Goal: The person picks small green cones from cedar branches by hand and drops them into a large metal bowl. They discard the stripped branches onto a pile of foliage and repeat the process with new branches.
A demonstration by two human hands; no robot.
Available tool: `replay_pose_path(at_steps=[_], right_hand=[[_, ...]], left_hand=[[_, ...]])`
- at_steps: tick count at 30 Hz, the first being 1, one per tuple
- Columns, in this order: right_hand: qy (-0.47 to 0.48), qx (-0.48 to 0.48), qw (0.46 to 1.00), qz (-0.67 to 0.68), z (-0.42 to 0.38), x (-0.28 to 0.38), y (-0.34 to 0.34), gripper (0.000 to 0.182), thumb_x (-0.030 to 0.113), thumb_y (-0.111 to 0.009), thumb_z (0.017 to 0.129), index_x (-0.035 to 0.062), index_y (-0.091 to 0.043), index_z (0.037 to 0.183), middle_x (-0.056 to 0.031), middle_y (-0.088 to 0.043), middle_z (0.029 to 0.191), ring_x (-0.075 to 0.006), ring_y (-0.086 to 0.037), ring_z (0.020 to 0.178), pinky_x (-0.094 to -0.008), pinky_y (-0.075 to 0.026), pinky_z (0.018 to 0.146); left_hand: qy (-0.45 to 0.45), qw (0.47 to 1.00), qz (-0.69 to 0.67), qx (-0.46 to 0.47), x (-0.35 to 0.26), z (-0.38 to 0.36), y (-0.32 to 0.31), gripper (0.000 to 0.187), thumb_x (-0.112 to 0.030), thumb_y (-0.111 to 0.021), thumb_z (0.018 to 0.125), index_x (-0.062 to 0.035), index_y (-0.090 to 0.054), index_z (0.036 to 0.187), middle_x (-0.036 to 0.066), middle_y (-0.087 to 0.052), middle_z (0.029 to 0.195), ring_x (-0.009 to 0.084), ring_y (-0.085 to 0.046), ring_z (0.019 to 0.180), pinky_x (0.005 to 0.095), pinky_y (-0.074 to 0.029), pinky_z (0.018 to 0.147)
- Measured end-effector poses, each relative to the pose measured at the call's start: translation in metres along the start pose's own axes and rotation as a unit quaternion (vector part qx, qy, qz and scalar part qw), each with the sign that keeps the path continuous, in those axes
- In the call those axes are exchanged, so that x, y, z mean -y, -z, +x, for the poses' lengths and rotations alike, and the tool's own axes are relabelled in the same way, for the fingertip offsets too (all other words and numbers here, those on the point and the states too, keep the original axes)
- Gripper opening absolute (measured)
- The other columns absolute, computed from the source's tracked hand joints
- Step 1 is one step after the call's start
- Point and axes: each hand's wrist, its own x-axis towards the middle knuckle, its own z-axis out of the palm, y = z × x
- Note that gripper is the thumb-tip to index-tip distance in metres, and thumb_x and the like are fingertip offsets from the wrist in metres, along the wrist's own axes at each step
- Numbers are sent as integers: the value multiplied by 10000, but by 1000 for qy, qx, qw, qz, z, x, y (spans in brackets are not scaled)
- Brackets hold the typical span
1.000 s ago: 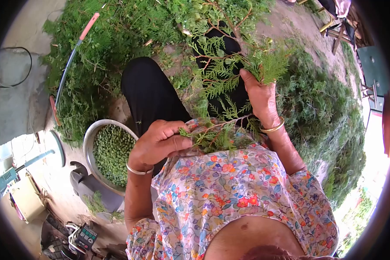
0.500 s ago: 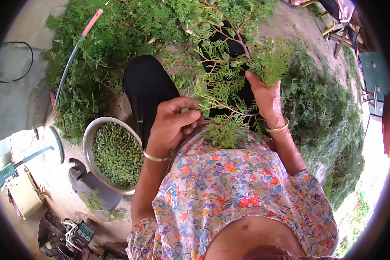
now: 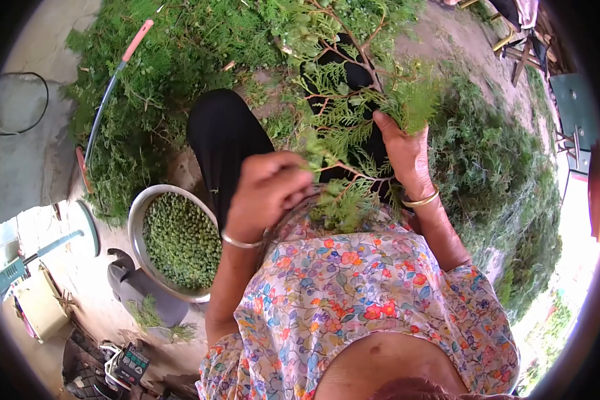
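My right hand [image 3: 405,148] is wrapped around a leafy evergreen branch [image 3: 373,73], whose flat, scale-leaved sprays spread over my lap and knees. A lower side sprig [image 3: 357,175] reaches toward my left hand [image 3: 268,190]. The left fingers are curled in and smeared by motion, close to the sprig's tips; whatever is between them cannot be made out. To the left of my left knee, a metal basin [image 3: 135,223] holds a heap of small round green cones [image 3: 183,243].
Cut evergreen branches lie in a pile [image 3: 173,73] ahead and another [image 3: 493,173] on the right. A curved tool with pink handles [image 3: 139,40] rests on the left pile. A grey stool-like object [image 3: 143,293] touches the basin's side. A battery-like box [image 3: 130,363] sits lower left.
My left hand has shifted slightly and blurred near the sprig tips. The right hand keeps its hold on the branch, which has barely moved; the view has shifted a little.
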Motion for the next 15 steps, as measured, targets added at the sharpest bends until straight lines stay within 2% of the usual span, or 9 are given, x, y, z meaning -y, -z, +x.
replay_pose_path(at_steps=[2,4,6,8,10,11,12,14,15], right_hand=[[-22,-2,999,32,1,-7,0,166,75,-654,811,-14,-598,938,-53,-627,760,-135,-524,682,-291,-449,652],[-43,3,997,64,0,-10,1,163,82,-655,816,-11,-596,937,-40,-622,742,-138,-520,669,-293,-447,636],[-40,-3,996,81,0,-6,0,116,103,-644,838,10,-594,888,-2,-588,673,-124,-498,591,-285,-426,563],[-99,15,991,90,-1,13,2,108,122,-629,853,22,-589,859,8,-564,646,-112,-478,556,-280,-404,529],[-159,26,983,93,0,21,4,119,141,-615,869,33,-583,831,18,-541,619,-100,-458,521,-274,-382,495],[-162,34,982,95,0,22,4,137,163,-604,879,40,-579,825,21,-527,611,-90,-447,509,-266,-367,481],[-166,43,980,98,0,21,4,156,185,-594,890,47,-575,819,25,-512,603,-80,-435,498,-258,-352,466],[-168,48,980,96,1,19,5,181,212,-583,898,46,-576,826,19,-516,607,-81,-436,501,-261,-350,463],[-176,41,975,132,1,20,4,180,209,-579,900,46,-576,822,15,-515,606,-83,-434,500,-264,-347,464]], left_hand=[[-115,967,-228,-8,10,-1,33,196,-157,-601,844,36,-566,853,125,-553,689,98,-487,558,190,-367,372],[-150,936,-318,36,1,1,53,198,-149,-576,851,44,-564,891,160,-544,733,122,-478,538,207,-414,368],[-145,930,-338,12,-20,1,32,218,-147,-558,860,60,-552,926,197,-557,812,129,-491,550,217,-446,379],[-130,953,-271,-46,-35,11,2,173,-81,-609,824,59,-598,926,134,-586,711,108,-493,514,179,-359,363],[-121,978,-165,-46,-45,28,-16,111,-38,-645,801,49,-620,865,101,-608,701,79,-498,514,179,-351,382],[-172,981,-52,-72,-45,38,-26,114,-47,-646,815,48,-623,873,98,-609,705,65,-483,528,156,-292,393],[-207,968,79,-123,-42,50,-32,137,-57,-684,789,43,-637,872,65,-616,682,73,-507,534,187,-357,422],[-338,864,318,-192,-29,76,-33,169,-62,-706,763,48,-640,872,75,-627,677,100,-541,547,234,-425,483],[-285,859,370,-209,-26,81,-35,200,-66,-721,738,50,-638,878,117,-636,689,140,-575,564,275,-464,549]])
